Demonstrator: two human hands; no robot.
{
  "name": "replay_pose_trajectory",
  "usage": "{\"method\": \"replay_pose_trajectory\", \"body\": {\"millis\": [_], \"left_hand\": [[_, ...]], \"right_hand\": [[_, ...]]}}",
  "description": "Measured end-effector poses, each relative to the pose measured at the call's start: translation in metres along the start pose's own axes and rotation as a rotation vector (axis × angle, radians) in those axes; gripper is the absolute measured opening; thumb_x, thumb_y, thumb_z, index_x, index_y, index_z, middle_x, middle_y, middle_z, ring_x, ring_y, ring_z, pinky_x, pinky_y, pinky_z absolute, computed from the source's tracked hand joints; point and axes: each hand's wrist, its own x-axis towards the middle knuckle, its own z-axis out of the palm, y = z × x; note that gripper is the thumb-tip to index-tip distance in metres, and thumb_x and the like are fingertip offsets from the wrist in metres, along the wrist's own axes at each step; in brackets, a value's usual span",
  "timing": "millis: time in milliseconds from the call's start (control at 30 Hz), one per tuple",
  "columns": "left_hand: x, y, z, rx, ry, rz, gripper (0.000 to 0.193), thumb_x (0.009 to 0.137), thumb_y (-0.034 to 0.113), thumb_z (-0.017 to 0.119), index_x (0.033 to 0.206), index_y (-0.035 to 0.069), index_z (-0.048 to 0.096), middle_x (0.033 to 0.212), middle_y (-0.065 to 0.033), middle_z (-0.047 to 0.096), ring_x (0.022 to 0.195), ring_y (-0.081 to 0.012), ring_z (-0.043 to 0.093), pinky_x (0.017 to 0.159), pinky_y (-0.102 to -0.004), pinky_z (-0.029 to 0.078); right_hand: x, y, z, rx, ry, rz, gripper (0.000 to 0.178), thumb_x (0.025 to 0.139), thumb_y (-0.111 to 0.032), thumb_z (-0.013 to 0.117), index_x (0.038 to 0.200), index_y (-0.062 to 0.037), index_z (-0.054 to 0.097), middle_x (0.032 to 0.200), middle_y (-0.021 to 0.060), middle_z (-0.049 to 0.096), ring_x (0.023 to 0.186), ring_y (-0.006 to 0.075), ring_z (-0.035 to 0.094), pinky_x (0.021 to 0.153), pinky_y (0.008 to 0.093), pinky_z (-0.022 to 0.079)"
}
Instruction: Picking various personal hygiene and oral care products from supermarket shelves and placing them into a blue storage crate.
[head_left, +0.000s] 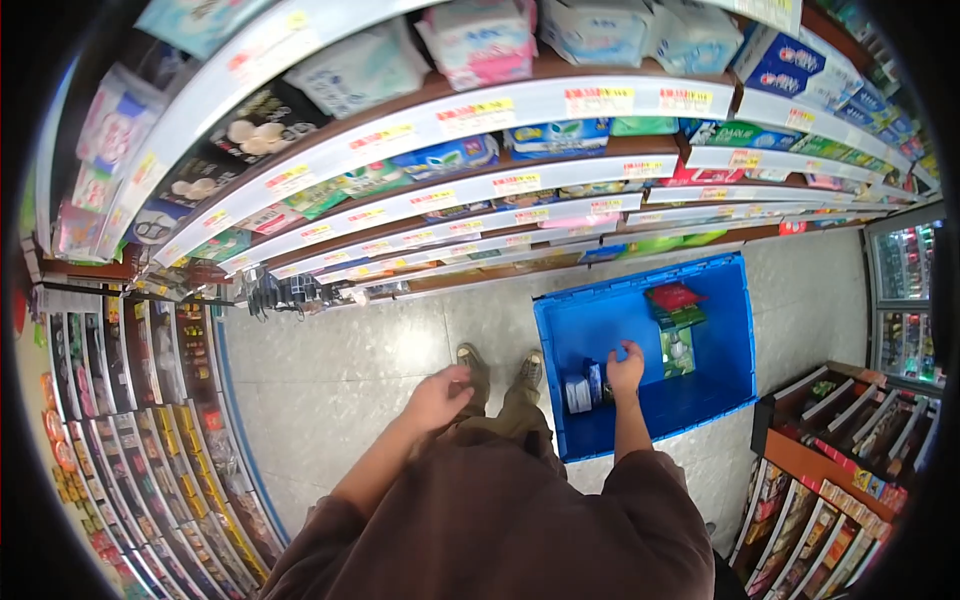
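Note:
A blue plastic crate (742, 330) stands on the floor to my right. My right hand (626, 368) hangs over it, fingers loosely bent and a little apart, with nothing visible in them. Below and left of that hand, a white box (578, 394) and a dark blue box (593, 380) sit against the crate's left wall. Farther in are a red pack (674, 296) and green-and-white packs (678, 352), near the middle and far wall. My left hand (440, 398) is held above my left shoe, half curled, thumb apart from the fingers, visibly holding nothing.
Shelves with white price rails (440, 118) run across the front, stocked with soft packs (480, 45) and toothpaste boxes (790, 65). More racks stand at left (150, 440) and right (820, 500). A glass-door cooler (905, 300) is at far right. My shoes (530, 370) are on pale floor tiles.

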Motion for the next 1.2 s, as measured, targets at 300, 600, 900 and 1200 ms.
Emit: {"method": "replay_pose_trajectory", "body": {"millis": [300, 600, 900, 1200], "left_hand": [[0.101, -0.017, -0.096, -0.140, 0.481, 0.136, 0.047, 0.082, 0.017, 0.073, 0.121, 0.001, 0.054, 0.103, -0.0120, 0.068, 0.084, -0.0197, 0.067, 0.074, -0.0313, 0.053], [0.191, 0.010, -0.140, -0.051, 0.655, 0.320, 0.052, 0.073, 0.031, 0.079, 0.114, 0.005, 0.062, 0.106, -0.0172, 0.068, 0.097, -0.0335, 0.065, 0.085, -0.0413, 0.051], [0.232, 0.004, -0.146, 0.254, 0.565, 0.435, 0.046, 0.075, 0.035, 0.078, 0.111, 0.010, 0.066, 0.112, -0.0162, 0.066, 0.098, -0.0361, 0.064, 0.086, -0.0413, 0.051], [0.193, -0.016, -0.153, 0.410, 0.523, 0.425, 0.045, 0.072, 0.003, 0.066, 0.117, 0.004, 0.060, 0.112, -0.0204, 0.063, 0.103, -0.0397, 0.059, 0.087, -0.0429, 0.050]], "right_hand": [[-0.053, -0.212, -0.010, 0.376, -0.155, -0.287, 0.011, 0.077, -0.007, 0.068, 0.087, -0.0037, 0.066, 0.086, 0.0126, 0.067, 0.077, 0.0273, 0.065, 0.067, 0.0365, 0.052], [-0.097, -0.322, -0.022, 0.263, -0.482, -0.713, 0.008, 0.078, -0.011, 0.068, 0.084, -0.0059, 0.065, 0.082, 0.0112, 0.066, 0.073, 0.0274, 0.065, 0.065, 0.0381, 0.052], [-0.106, -0.293, -0.030, 0.249, -0.426, -0.583, 0.007, 0.079, -0.011, 0.068, 0.082, -0.0054, 0.065, 0.078, 0.0102, 0.065, 0.069, 0.0265, 0.064, 0.063, 0.0372, 0.051], [-0.111, -0.272, -0.033, 0.234, -0.408, -0.507, 0.005, 0.078, -0.009, 0.067, 0.081, -0.0051, 0.065, 0.079, 0.0115, 0.065, 0.073, 0.0293, 0.064, 0.065, 0.0386, 0.051]]}}
